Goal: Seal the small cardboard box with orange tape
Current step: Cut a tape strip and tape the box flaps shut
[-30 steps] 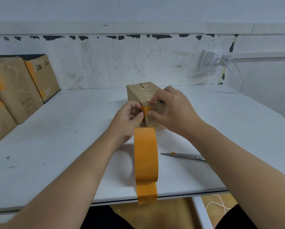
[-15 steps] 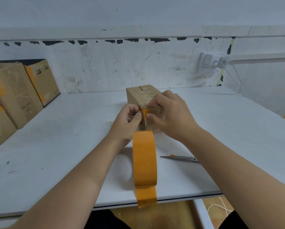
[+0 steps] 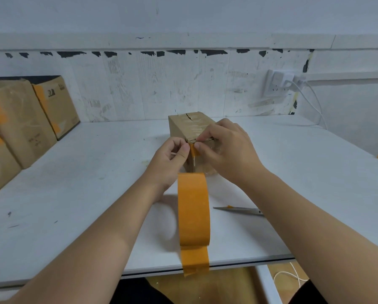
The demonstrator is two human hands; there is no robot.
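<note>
Orange tape strip (image 3: 194,150) lies on the near face of the small cardboard box (image 3: 189,125), which sits mid-table (image 3: 74,183), just beyond the upright tape roll (image 3: 193,210). Both hands meet at the box's top front edge: the left hand (image 3: 172,160) pinches at the strip's left side, thumb against forefinger, and the right hand (image 3: 225,150) pinches its upper end, fingertips (image 3: 197,146) touching the edge. Each grip is clenched on the tape, as far as I can judge; the contact itself is small. To do this step well, I would press the strip flat over the edge, keep it centred on the seam, and rub outward so no wrinkle forms. Scissors (image 3: 238,210) lie right of the roll, close at hand for cutting. Only 1 short strip shows, so most sealing remains.
</note>
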